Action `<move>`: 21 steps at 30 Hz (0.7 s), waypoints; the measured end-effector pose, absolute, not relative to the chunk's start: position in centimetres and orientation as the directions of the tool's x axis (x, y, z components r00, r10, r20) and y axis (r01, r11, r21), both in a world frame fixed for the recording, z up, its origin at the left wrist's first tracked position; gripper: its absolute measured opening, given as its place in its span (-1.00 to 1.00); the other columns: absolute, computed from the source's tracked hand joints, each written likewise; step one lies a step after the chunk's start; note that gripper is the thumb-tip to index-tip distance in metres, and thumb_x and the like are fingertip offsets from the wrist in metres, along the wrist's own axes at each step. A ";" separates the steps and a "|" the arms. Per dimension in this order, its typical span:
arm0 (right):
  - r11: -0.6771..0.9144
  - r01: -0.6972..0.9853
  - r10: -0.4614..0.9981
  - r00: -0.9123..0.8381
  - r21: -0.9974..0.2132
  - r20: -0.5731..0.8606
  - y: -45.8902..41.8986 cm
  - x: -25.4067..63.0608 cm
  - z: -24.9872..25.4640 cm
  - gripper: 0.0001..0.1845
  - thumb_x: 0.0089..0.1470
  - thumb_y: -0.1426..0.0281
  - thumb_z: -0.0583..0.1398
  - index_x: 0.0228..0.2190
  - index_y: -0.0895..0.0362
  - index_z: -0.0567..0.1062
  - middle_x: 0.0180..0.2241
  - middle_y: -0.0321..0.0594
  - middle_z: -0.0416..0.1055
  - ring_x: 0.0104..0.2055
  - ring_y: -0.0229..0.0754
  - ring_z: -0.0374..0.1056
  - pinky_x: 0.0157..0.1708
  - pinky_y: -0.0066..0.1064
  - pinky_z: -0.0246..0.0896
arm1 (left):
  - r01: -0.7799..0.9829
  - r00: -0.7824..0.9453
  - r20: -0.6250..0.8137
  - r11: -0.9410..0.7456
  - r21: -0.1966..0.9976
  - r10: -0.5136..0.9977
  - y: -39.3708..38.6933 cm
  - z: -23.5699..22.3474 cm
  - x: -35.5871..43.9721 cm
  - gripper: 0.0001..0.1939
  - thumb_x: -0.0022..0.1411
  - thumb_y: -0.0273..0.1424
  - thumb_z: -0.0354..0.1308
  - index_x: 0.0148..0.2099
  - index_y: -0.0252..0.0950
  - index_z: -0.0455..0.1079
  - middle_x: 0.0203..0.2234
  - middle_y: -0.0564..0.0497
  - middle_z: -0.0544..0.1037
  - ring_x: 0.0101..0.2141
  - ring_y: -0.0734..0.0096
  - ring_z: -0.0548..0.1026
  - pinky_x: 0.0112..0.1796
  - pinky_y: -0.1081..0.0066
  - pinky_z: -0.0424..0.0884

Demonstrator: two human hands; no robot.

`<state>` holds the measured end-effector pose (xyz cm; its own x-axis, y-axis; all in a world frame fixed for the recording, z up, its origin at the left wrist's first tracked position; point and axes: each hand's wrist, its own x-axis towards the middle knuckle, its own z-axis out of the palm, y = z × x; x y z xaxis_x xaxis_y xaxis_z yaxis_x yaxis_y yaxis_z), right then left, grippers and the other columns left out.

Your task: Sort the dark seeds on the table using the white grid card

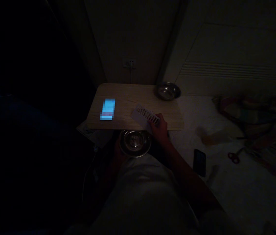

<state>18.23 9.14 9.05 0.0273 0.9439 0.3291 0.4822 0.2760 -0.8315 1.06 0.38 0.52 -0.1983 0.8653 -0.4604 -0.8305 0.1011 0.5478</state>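
My left hand (119,154) grips the rim of a shiny metal bowl (141,152) from its left side, just below the near edge of the small table. Something speckled shows at the bowl's middle, too dark to name. My right hand (161,131) is closed around the lower right end of a flat white slotted piece (141,118), with a row of dark slots along one side. It is tilted over the table's front edge, up and to the right of the bowl. Dim light hides most of my fingers.
A lit, blurred-out phone (108,109) lies on the wooden tabletop (125,93). Another metal bowl (179,94) stands at its back right corner. On the white sheet to the right are a dark phone (199,162), red-handled scissors (233,158) and a colourful cloth (250,111).
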 end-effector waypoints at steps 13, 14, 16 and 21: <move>0.269 0.497 0.901 0.171 -0.825 0.398 10.2 19.8 9.2 -0.78 -0.06 0.29 0.18 -0.34 0.10 0.28 -0.46 -0.28 0.33 -0.42 -0.21 0.25 -0.42 -0.39 0.13 | -0.805 -0.204 -0.431 0.100 0.584 0.879 0.1 1.2 1.4 -0.64 0.14 -0.18 0.07 -0.07 -0.22 0.45 -0.12 -0.02 0.53 0.08 0.13 0.31 0.08 0.16 0.19; 0.271 0.492 0.902 0.172 -0.827 0.397 10.2 19.7 9.3 -0.78 -0.05 0.30 0.17 -0.35 0.10 0.28 -0.46 -0.29 0.33 -0.43 -0.22 0.25 -0.42 -0.40 0.13 | -0.801 -0.219 -0.425 0.087 0.592 0.878 0.0 1.3 1.4 -0.65 0.14 -0.19 0.07 -0.07 -0.20 0.45 -0.11 0.00 0.53 0.08 0.15 0.31 0.08 0.17 0.18; 0.274 0.485 0.909 0.151 -0.831 0.388 10.3 19.2 9.5 -0.80 -0.04 0.30 0.16 -0.35 0.10 0.28 -0.47 -0.30 0.33 -0.45 -0.23 0.25 -0.43 -0.41 0.12 | -0.773 -0.265 -0.388 0.046 0.633 0.883 -0.1 1.4 1.6 -0.68 0.14 -0.24 0.09 -0.06 -0.20 0.44 -0.10 0.02 0.52 0.09 0.20 0.30 0.10 0.20 0.15; 0.308 0.506 0.919 0.062 -0.806 0.390 10.6 18.0 9.5 -0.80 -0.05 0.29 0.16 -0.36 0.10 0.30 -0.50 -0.32 0.33 -0.48 -0.23 0.24 -0.49 -0.44 0.08 | -0.729 -0.307 -0.342 0.012 0.685 0.888 -0.2 1.0 1.6 -0.68 0.14 -0.26 0.11 -0.09 -0.26 0.46 -0.12 -0.05 0.53 0.07 0.13 0.31 0.09 0.17 0.17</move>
<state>18.00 10.55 9.48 0.0619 0.9187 0.3901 0.5059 0.3081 -0.8057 1.61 -0.19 0.98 -0.3067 0.8882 -0.3421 -0.7288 0.0121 0.6846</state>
